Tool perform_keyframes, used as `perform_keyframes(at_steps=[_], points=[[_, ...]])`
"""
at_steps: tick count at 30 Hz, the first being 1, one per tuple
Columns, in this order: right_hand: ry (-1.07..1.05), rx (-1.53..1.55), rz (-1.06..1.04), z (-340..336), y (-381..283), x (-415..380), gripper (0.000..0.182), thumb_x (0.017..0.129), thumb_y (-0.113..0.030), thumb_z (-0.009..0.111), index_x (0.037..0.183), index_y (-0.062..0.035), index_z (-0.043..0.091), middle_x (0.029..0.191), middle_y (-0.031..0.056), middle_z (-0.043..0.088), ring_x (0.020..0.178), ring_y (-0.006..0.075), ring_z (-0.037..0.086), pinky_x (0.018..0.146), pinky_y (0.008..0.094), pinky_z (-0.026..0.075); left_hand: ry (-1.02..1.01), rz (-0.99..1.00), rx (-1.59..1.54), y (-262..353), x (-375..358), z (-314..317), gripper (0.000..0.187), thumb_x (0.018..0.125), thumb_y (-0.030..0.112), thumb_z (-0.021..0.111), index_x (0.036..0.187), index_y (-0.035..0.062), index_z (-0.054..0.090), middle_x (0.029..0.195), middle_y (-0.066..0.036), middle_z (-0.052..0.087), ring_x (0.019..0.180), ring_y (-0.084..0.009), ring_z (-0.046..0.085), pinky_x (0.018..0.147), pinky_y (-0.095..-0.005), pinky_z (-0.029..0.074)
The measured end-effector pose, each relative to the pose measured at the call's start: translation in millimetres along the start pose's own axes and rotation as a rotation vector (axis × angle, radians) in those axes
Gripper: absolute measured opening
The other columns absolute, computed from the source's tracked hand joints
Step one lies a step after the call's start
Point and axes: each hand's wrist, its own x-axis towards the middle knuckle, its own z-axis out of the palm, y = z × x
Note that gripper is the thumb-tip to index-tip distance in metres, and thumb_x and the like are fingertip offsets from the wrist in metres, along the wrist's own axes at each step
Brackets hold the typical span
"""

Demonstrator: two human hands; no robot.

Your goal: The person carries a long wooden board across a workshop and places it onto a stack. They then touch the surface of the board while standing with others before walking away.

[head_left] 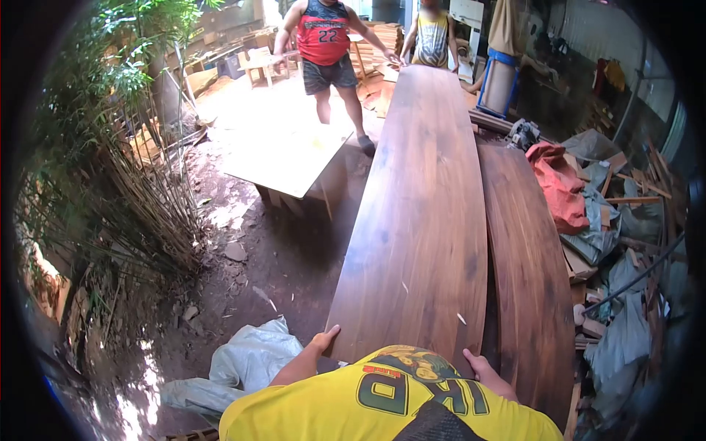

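Note:
A long dark wooden panel [423, 213] stretches away from my body. My left hand [323, 340] holds its near left edge, thumb on top and the fingers hidden beneath. At the near right edge, my right hand [482, 365] grips the same panel, thumb showing on top. A second dark panel [526, 272] lies just right of it, a narrow gap between them. At the far end, a person in a patterned vest [434, 40] stands with hands near the panel. Another person in a red top [327, 37] reaches one hand towards its far left corner.
A pale board [287, 158] on a support stands left of the panel. Bamboo [147, 169] grows at the left. White sacking [254, 356] lies near my left arm. Red cloth [557, 187], sacks and scrap wood crowd the right side. A blue-framed object [499, 84] stands beyond.

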Motion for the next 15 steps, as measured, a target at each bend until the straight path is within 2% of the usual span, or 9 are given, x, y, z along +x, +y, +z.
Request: perform_keyframes(at_steps=[2, 3, 8, 10, 15], points=[[0.043, -0.055, 0.033, 0, -3, 6, 0.067, 0.078, -0.04, 0.071, 0.121, 0.0073, 0.051, 0.115, 0.0176, 0.06, 0.105, 0.0268, 0.058, 0.09, 0.0379, 0.043, 0.015, -0.013, -0.002, 10, -11, 1, 0.093, 0.071, 0.071, 0.056, 0.121, -0.008, 0.052, 0.119, -0.02, 0.056, 0.112, -0.0282, 0.054, 0.093, -0.0374, 0.039], [0.076, -0.09, -0.04, 0, -1, 9, 0.056, 0.081, -0.039, 0.068, 0.112, 0.0061, 0.056, 0.099, 0.0173, 0.065, 0.084, 0.0296, 0.064, 0.071, 0.0438, 0.052, 0.019, -0.02, 0.016, 11, -16, 1, 0.094, 0.071, 0.071, 0.056, 0.121, -0.0082, 0.052, 0.119, -0.02, 0.056, 0.111, -0.0285, 0.054, 0.093, -0.0374, 0.04], [0.116, -0.198, -0.07, 6, -11, 12, 0.061, 0.081, -0.043, 0.067, 0.116, 0.0056, 0.055, 0.103, 0.0163, 0.064, 0.089, 0.0284, 0.063, 0.073, 0.0412, 0.051, 0.063, 0.012, 0.05, 0, -3, -1, 0.097, 0.07, 0.072, 0.056, 0.121, -0.0099, 0.051, 0.119, -0.022, 0.056, 0.109, -0.0302, 0.055, 0.091, -0.0382, 0.041], [0.122, -0.247, 0.005, 6, -15, 11, 0.064, 0.08, -0.045, 0.067, 0.117, 0.0055, 0.054, 0.106, 0.0167, 0.063, 0.093, 0.0272, 0.062, 0.074, 0.0406, 0.05, 0.073, 0.005, 0.065, -10, 13, -4, 0.099, 0.069, 0.073, 0.056, 0.121, -0.0114, 0.05, 0.118, -0.023, 0.057, 0.109, -0.0314, 0.056, 0.091, -0.0384, 0.042], [0.114, -0.243, -0.088, 11, -14, 22, 0.062, 0.08, -0.047, 0.066, 0.114, 0.0045, 0.057, 0.102, 0.0156, 0.064, 0.088, 0.0256, 0.063, 0.071, 0.0393, 0.051, 0.077, -0.006, 0.053, -23, 32, -14, 0.099, 0.069, 0.074, 0.055, 0.12, -0.0116, 0.051, 0.116, -0.023, 0.058, 0.11, -0.0314, 0.056, 0.091, -0.037, 0.041]])
